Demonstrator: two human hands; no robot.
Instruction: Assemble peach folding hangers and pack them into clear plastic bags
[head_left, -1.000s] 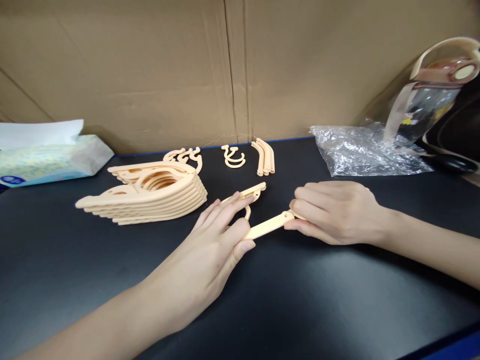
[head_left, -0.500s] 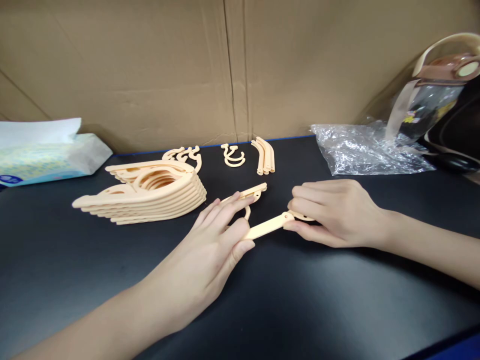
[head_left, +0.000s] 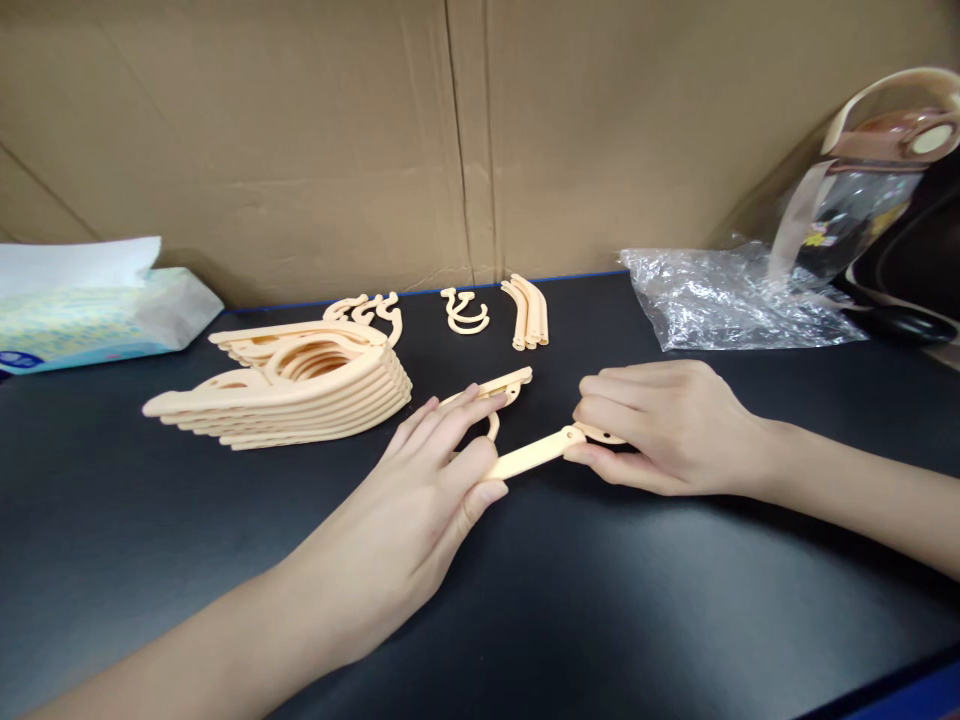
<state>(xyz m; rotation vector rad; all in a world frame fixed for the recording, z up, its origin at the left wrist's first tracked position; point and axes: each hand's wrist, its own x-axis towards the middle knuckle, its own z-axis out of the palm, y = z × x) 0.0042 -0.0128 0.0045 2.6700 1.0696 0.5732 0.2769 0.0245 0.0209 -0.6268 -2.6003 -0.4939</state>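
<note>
A cream plastic folding hanger (head_left: pixel 532 453) lies between my hands on the black table. My left hand (head_left: pixel 442 465) grips its near arm between thumb and index finger, with the other fingers laid across the far arm. My right hand (head_left: pixel 667 425) pinches the end of the near arm, where a small round hole shows, along with a short cream piece (head_left: pixel 600 434) mostly covered by the fingers. Part of the hanger's middle is hidden under my left hand.
A stack of cream hanger bodies (head_left: pixel 300 390) stands at left. Behind lie several loose hooks (head_left: pixel 364 310), two more hooks (head_left: pixel 466 312) and several curved arm pieces (head_left: pixel 529 312). A tissue pack (head_left: pixel 97 310), a clear plastic bag (head_left: pixel 727 300) and a bottle (head_left: pixel 862 200) flank the back, before a cardboard wall (head_left: pixel 262 140).
Almost nothing differs. Both hands keep their hold on the hanger, and the whole view has shifted very slightly.
</note>
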